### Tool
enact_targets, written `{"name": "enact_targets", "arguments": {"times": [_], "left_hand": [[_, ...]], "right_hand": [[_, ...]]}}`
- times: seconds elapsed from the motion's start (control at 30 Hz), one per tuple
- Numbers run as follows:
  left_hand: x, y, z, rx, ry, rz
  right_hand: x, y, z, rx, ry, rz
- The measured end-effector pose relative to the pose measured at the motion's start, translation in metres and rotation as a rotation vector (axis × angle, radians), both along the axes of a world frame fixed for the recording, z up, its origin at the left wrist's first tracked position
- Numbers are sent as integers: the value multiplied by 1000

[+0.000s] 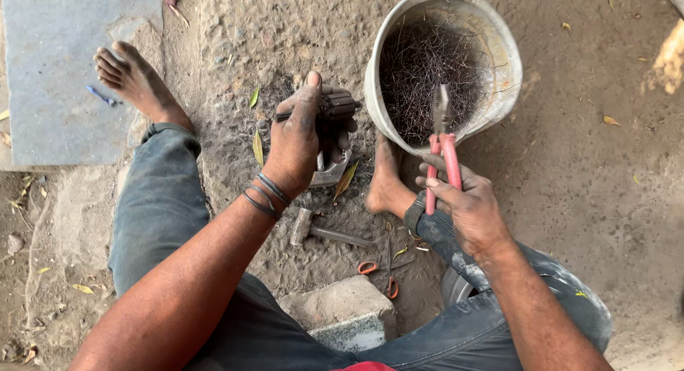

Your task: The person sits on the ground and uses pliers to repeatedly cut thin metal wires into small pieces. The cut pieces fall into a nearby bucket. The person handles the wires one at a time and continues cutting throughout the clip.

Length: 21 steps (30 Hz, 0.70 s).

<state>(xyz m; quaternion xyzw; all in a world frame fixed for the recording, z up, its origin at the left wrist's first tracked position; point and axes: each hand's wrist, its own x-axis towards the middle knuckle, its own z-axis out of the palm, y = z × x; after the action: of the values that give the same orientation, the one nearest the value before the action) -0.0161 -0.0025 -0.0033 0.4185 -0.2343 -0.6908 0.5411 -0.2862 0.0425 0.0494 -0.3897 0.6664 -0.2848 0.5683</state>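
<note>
the left hand (303, 139) is curled around a small bundle of dark wire pieces (335, 106), thumb pressed along the top and fingers wrapped beneath, so the short lengths stay squared up in one tight bunch; just under that hand sits a pale metal block (330, 173), apparently something hard to rest the bundle on. the right hand (467, 207) grips the red handles of a pair of pliers (442, 146), fingers closed round both handles, nose pointing away from the body and into the mouth of a tilted bucket (491, 54) just beyond it. the bucket leans toward the person so the tangle of thin dark wire (420, 75) inside is within easy reach of the pliers. between the two wrists, closer to the body, lie a small hammer (320, 232) and orange-handled scissors (377, 275) on the dirt, and nearer still a grey stone block (345, 314). the left fingertips are hidden behind the bundle, and whether the pliers' jaws are open or nipping a strand is hard to make out against the wire. the bucket's far rim is cut off by the frame edge, and the metal block is mostly covered by the left hand.
</note>
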Motion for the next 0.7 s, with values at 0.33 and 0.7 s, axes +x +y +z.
{"name": "enact_targets", "arguments": {"times": [0.33, 0.7], "left_hand": [[4, -4, -6, 16, 51, 14], [-9, 2, 1, -74, 140, 27]], "right_hand": [[-2, 3, -23, -71, 196, 165], [37, 16, 14, -745, 596, 557]]}}
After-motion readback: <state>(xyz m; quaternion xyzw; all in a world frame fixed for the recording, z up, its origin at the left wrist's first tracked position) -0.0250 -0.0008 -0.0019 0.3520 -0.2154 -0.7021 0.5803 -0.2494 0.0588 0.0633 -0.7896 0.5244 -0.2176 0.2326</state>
